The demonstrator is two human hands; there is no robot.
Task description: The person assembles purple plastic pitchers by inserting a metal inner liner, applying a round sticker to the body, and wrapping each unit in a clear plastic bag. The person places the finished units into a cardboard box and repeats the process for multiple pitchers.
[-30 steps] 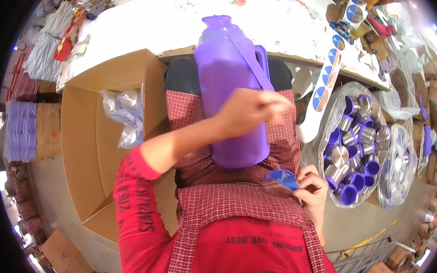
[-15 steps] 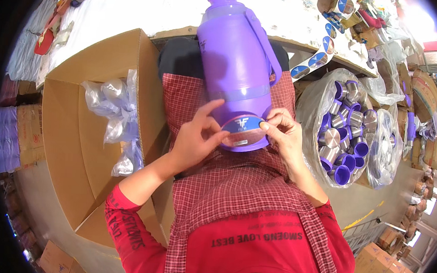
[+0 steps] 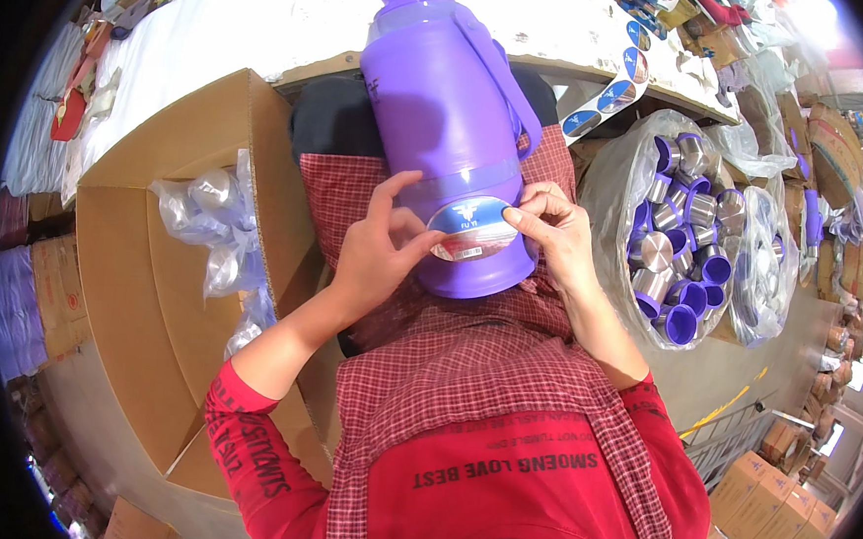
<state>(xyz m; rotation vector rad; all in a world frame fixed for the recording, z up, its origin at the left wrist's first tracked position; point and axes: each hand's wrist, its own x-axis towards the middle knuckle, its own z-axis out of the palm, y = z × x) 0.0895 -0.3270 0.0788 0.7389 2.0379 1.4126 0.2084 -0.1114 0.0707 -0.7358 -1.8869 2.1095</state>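
A purple vacuum flask (image 3: 442, 102) with a side handle lies tilted across my lap, its spout end toward the table and its base toward me. An oval blue, white and reddish sticker (image 3: 470, 229) lies against its lower body, below a lighter band. My left hand (image 3: 378, 251) is closed in a pinch at the sticker's left edge, with the index finger resting higher on the flask. At the upper right edge, my right hand (image 3: 560, 240) pinches the sticker between thumb and bent fingers. How firmly the sticker adheres cannot be told.
An open cardboard box (image 3: 144, 282) holding plastic-wrapped items (image 3: 217, 192) stands on the left. To the right, a clear plastic bag (image 3: 608, 206) holds several steel cups with purple rims (image 3: 655, 252). A strip of stickers (image 3: 615, 95) hangs off the white-topped table (image 3: 314, 10).
The sticker has gone from bowed and lower near the base to flatter and higher against the flask's body. Both hands moved up with it. The whole view has shifted slightly.
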